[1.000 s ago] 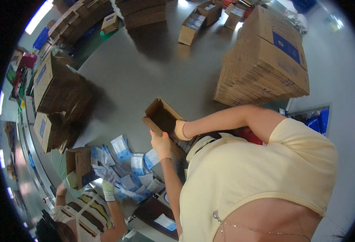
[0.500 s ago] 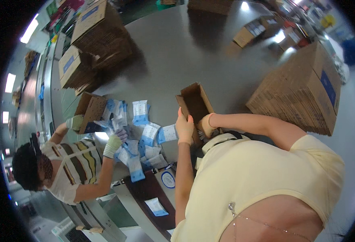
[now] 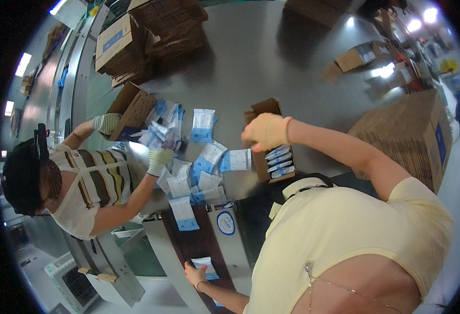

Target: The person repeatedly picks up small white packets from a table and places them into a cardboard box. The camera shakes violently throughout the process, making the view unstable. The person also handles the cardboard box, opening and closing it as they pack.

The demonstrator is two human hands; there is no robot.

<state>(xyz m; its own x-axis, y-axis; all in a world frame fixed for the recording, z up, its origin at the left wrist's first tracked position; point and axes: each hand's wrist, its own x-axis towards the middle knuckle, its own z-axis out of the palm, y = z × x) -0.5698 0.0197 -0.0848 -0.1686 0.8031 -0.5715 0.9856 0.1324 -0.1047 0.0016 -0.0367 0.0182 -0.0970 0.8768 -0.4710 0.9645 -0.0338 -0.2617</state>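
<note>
My bare left hand (image 3: 195,275) is down on the dark belt, its thumb and fingers closed about the edge of a white-and-blue packet (image 3: 207,268). My right hand (image 3: 267,132), in a pale orange glove, is over an open brown carton (image 3: 262,168) in front of me. Its fingers reach past the carton's left wall, somewhat apart and slightly blurred, with nothing visible in them. Several packets (image 3: 280,161) stand in a row in the carton's near end; my glove and wrist hide part of the inside. Left of the carton, loose packets (image 3: 209,157) lie in a pile.
At the left a co-worker's striped gloves (image 3: 159,161) handle packets beside another tilted carton (image 3: 135,112). Stacks of flattened cartons stand at the far left (image 3: 116,44) and right (image 3: 407,136). The grey metal table (image 3: 251,63) stretches away beyond.
My left hand has left the carton and come down to the packet on the belt. My right hand has moved from the carton's near right side to above it, and packets inside now show.
</note>
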